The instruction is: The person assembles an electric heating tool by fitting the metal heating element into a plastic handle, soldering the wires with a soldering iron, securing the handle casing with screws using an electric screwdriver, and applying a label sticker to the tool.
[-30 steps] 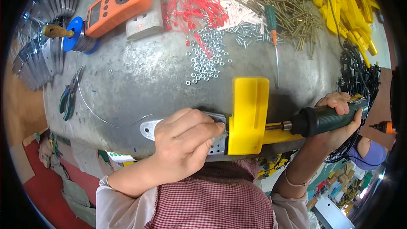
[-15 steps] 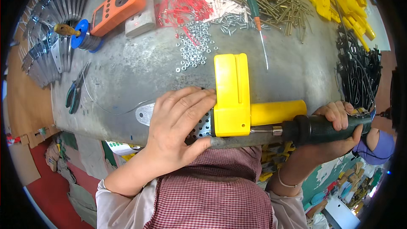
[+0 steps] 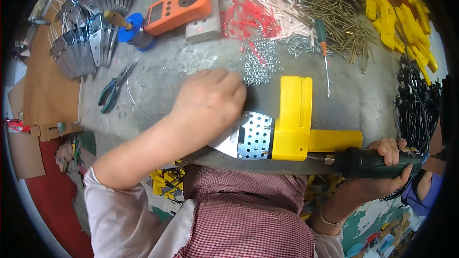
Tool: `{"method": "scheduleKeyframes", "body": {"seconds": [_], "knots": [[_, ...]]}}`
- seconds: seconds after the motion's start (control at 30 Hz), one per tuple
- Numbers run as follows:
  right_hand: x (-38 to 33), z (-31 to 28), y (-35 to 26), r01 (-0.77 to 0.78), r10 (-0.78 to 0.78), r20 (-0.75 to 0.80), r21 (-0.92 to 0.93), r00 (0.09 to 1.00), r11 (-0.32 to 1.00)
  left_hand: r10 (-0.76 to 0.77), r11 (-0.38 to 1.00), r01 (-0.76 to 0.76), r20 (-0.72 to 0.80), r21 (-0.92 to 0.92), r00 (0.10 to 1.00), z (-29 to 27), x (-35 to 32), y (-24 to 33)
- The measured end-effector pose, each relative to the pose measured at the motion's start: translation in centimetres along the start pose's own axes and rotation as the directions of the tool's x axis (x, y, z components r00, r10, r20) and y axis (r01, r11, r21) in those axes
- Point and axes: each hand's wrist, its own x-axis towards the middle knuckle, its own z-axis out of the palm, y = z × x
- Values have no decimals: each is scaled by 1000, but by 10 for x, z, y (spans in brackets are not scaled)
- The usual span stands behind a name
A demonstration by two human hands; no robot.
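Observation:
My right hand [image 3: 389,155] is wrapped round a dark green power screwdriver [image 3: 358,162]. Its shaft points left, against the lower side of a yellow plastic pistol-shaped housing [image 3: 292,138]. A perforated metal sleeve [image 3: 256,136] joins the left end of that housing, with a flat metal plate [image 3: 224,144] continuing from it. Above the plate, my left hand [image 3: 210,98] is off the workpiece, knuckles up and fingers curled. Its fingertips are hidden, so anything pinched in them cannot be made out. Loose nuts [image 3: 259,62] lie just beyond its fingers.
Behind the nuts are red sleeves [image 3: 248,16], white sleeves [image 3: 287,7], long screws [image 3: 339,24] and a screwdriver [image 3: 321,33]. Pliers [image 3: 112,91], a solder spool [image 3: 136,33] and an orange meter [image 3: 179,9] sit left. Yellow housings [image 3: 382,14] and black cables [image 3: 416,110] line the right.
My left hand has let go of the perforated sleeve and risen toward the nuts, its fingers curling. My right hand keeps its hold on the power screwdriver. The whole view has shifted.

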Motion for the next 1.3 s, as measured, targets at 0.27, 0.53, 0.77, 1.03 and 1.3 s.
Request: {"method": "scheduleKeyframes", "body": {"seconds": [0.27, 0.53, 0.77, 1.03, 1.3], "knots": [[2, -1, 1, 8, -9, 43, 21, 999, 1000, 194, 973, -202, 85, 109, 977, 1, 20, -14], [4, -7, -4, -7, 10, 59, -47, 998, 999, 136, 966, -196, 314, 167, 939, -5, 34, -12], [0, -8, -3, 6, -4, 35, -71, 999, 997, -156, 796, 136, 16, -590, 988, -17, -27, 37], [3, -11, -3, -31, 26, 77, 62, 997, 998, -345, 659, 226, -22, -717, 938, -1, -37, 70], [2, -4, 2, -59, 57, 23, 92, 998, 994, -256, 706, 195, 12, -681, 967, -5, -38, 64]]}}
